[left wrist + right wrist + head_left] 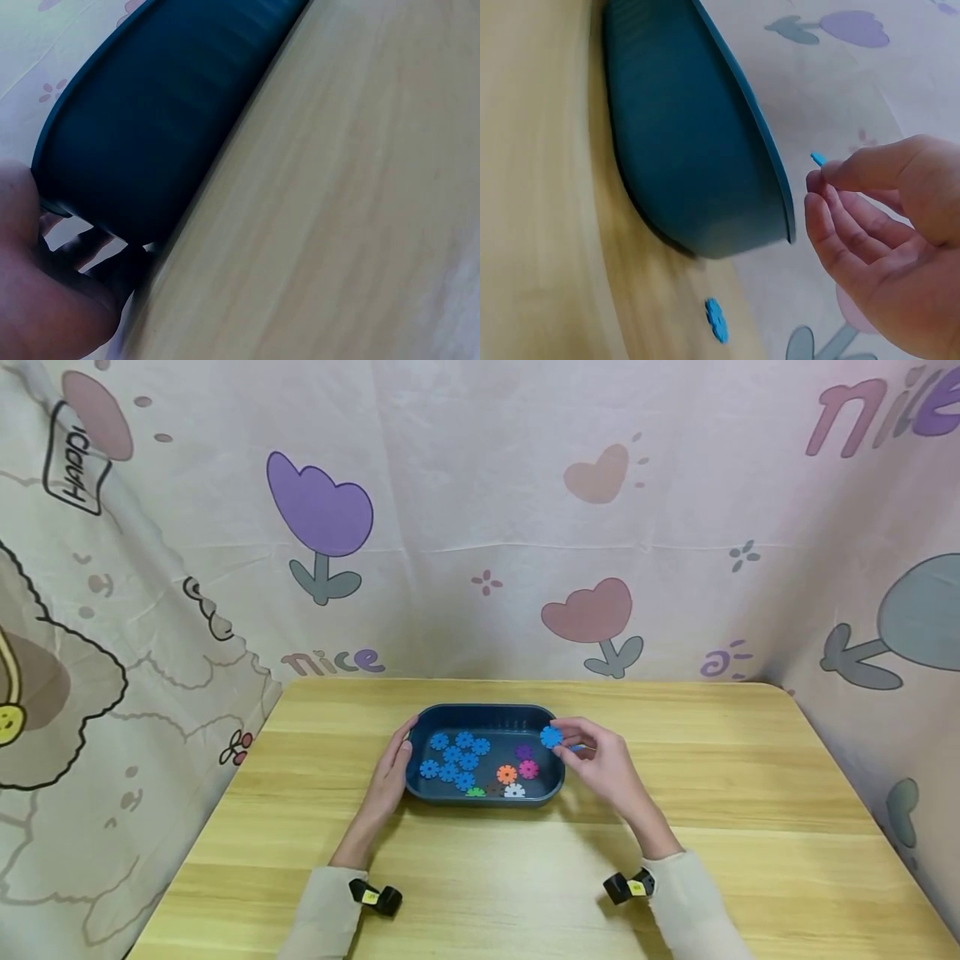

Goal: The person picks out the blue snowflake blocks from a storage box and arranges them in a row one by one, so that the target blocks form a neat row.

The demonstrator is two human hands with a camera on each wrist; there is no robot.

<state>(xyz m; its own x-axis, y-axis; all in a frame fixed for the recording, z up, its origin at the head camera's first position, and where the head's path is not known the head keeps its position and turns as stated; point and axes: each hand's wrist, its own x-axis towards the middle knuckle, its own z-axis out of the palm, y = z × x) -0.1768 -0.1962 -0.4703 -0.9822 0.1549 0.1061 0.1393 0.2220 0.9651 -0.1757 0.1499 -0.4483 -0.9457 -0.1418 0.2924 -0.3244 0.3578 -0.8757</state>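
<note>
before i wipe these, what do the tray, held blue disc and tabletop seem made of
Tray: perhaps plastic or coated metal, satin; smooth, faintly ribbed walls. Held blue disc: likely matte plastic; thin, evenly coloured. Tabletop: wood or laminate, slight sheen; pale streaky grain.

- From where I stand, the table (487, 877) is pale wood, its grain running side to side, its far corners rounded.
- A dark blue tray (480, 722) sits on it, long sides along the far edge.
- One blue disc (716, 320) lies just beyond the tray's right end, not touching.
</note>
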